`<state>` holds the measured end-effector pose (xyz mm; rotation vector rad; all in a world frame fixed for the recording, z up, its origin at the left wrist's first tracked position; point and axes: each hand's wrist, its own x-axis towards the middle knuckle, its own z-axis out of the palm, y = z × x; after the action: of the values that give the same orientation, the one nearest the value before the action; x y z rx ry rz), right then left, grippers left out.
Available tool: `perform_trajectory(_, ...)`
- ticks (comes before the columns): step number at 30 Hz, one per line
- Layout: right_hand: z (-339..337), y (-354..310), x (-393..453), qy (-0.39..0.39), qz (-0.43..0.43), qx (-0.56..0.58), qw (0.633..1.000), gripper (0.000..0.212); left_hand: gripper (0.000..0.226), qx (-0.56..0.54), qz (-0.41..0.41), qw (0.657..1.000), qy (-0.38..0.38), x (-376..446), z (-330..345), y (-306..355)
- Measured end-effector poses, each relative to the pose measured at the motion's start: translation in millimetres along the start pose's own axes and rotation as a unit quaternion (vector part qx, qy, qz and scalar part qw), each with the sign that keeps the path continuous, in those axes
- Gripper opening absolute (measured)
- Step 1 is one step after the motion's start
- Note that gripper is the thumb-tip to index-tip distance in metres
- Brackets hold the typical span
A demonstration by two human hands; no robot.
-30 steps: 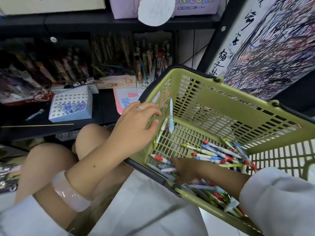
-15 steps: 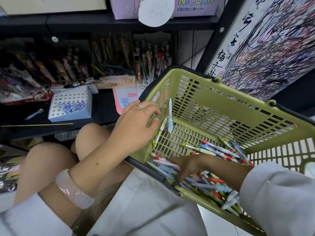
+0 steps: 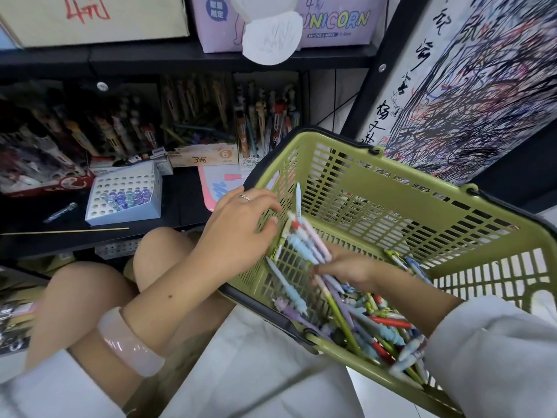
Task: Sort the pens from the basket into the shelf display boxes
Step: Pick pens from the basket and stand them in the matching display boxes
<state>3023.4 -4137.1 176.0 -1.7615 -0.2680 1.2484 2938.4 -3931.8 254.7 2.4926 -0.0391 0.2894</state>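
Observation:
A green plastic basket (image 3: 422,188) is tilted toward me with many coloured pens (image 3: 370,324) piled in its near corner. My left hand (image 3: 238,227) rests over the basket's left rim, its fingers holding a small bunch of pens (image 3: 297,218) upright against the inner wall. My right hand (image 3: 346,267) is inside the basket and grips a handful of pastel pens (image 3: 307,239) lifted off the pile toward the left hand. Dark shelf display boxes (image 3: 193,116) with upright pens stand behind on the shelf.
A white perforated pen holder (image 3: 123,194) with several glassy purple pens sits on the black shelf (image 3: 60,239). A loose pen (image 3: 60,212) and a thin stick (image 3: 66,231) lie beside it. Cardboard boxes line the upper shelf. My knees are below the shelf; a scribbled test board (image 3: 470,86) stands at right.
My right hand has gathered a bunch of pens from the basket floor and raised them toward my left hand. The remaining pens slid into the near corner. The left hand stayed put.

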Motion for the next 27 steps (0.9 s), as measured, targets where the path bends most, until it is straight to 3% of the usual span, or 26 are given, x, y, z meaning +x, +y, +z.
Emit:
perform_trajectory(3, -10, -21, -9, 0.078, -0.049, 0.169, 0.981, 0.031, 0.022, -0.031, -0.021, 0.999, -0.004, 1, 0, 5)
perform_trajectory(7, -2, -54, -19, 0.097, -0.157, 0.328, 0.927, 0.025, 0.043, -0.157, -0.097, 0.982, -0.033, 8, 5, 25)
perform_trajectory(10, 7, -76, -27, 0.104, -0.230, 0.356, 0.900, 0.026, 0.058, -0.330, -0.201, 0.909, -0.153, 15, 9, 43)
perform_trajectory(12, 11, -87, -30, 0.126, -0.255, 0.341, 0.896, 0.027, 0.042, -0.386, -0.230, 0.862, -0.236, 15, 8, 49)
perform_trajectory(14, 14, -96, -33, 0.152, -0.279, 0.308, 0.897, 0.024, 0.027, -0.388, -0.210, 0.855, -0.272, 12, 5, 52)
perform_trajectory(17, 15, -104, -36, 0.195, -0.285, 0.274, 0.898, 0.021, 0.015, -0.379, -0.204, 0.870, -0.242, 12, -1, 50)
perform_trajectory(21, 16, -107, -41, 0.249, -0.271, 0.238, 0.899, 0.025, 0.017, -0.375, -0.227, 0.878, -0.191, 10, -5, 44)
perform_trajectory(27, 20, -110, -52, 0.275, -0.286, 0.238, 0.887, 0.037, 0.016, -0.455, -0.280, 0.841, -0.088, 12, -12, 44)
